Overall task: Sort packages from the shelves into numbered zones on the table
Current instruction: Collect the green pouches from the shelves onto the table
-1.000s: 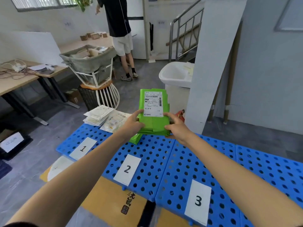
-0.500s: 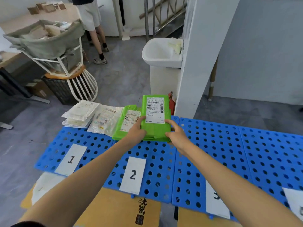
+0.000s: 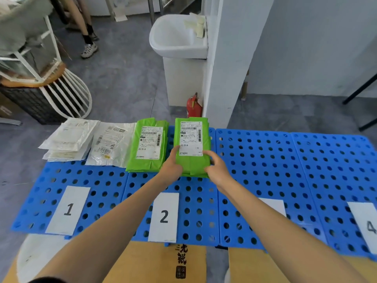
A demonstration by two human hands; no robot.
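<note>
At the back of zone 2 on the blue tabletop [image 3: 265,160], green package [image 3: 191,139] lies label-up, just beside a second green package [image 3: 148,148]. Near corners held by left hand [image 3: 171,166] and right hand [image 3: 216,169]; each grip closed on it, thumbs on top.

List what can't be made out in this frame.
Head view only.
- Numeral on the zone 3 card: hidden by the right forearm.
- Numeral on the zone 4 card: cut by the right edge.
- Near end of the held green package: covered by the left hand and right hand.
- Its label small print: too small.
</note>
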